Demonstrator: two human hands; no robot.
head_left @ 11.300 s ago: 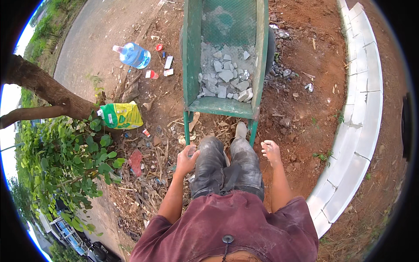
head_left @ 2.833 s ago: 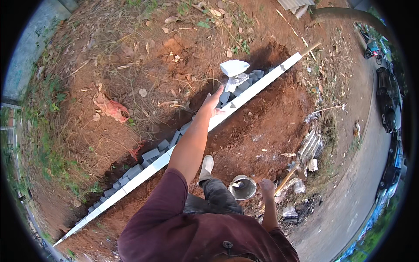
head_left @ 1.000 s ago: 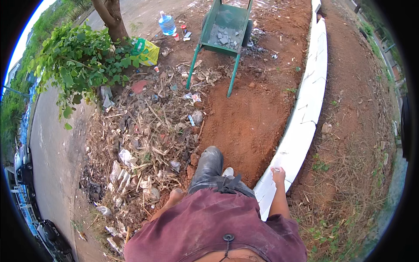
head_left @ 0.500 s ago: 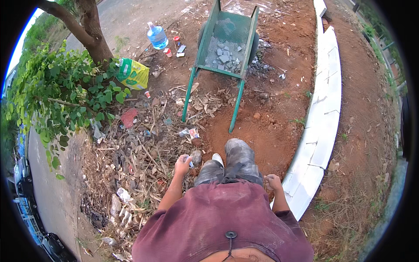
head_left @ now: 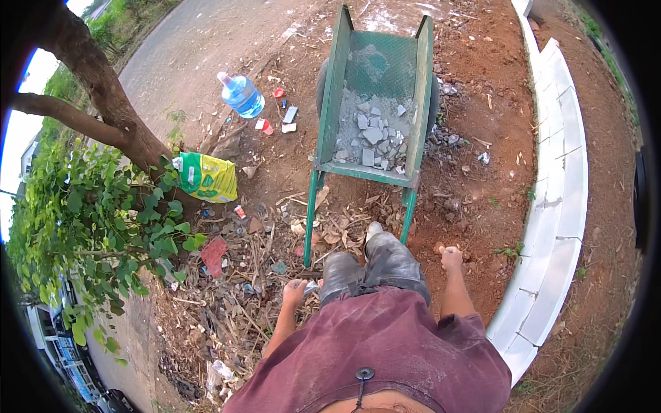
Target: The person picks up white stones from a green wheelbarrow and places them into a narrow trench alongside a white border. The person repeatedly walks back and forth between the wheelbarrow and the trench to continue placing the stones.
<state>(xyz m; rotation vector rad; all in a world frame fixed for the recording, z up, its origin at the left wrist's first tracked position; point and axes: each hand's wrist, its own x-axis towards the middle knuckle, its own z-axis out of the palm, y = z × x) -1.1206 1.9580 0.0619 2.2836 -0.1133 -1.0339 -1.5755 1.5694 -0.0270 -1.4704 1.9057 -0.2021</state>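
Ahead of me stands a green wheelbarrow (head_left: 382, 58) with broken grey rubble (head_left: 372, 134) in its tray. Its two green handles (head_left: 310, 227) point back toward my legs. My left hand (head_left: 294, 293) is closed beside my left thigh, a little behind the left handle's end. A small whitish-blue scrap shows by its fingers, and I cannot make out whether they hold it. Curled and apart from the right handle, my right hand (head_left: 452, 259) hangs over the red soil with nothing visible in it. Neither hand touches the wheelbarrow.
A white block kerb (head_left: 551, 206) curves along the right. To the left are a tree (head_left: 113, 103), leafy branches, a yellow-green sack (head_left: 210, 179) and a large blue water bottle (head_left: 242, 96). Dry leaves and litter (head_left: 255, 303) cover the ground at my left.
I have stepped forward, so the wheelbarrow is nearer and my legs are by its handles. My right hand has swung forward and outward; my left stays by my thigh.
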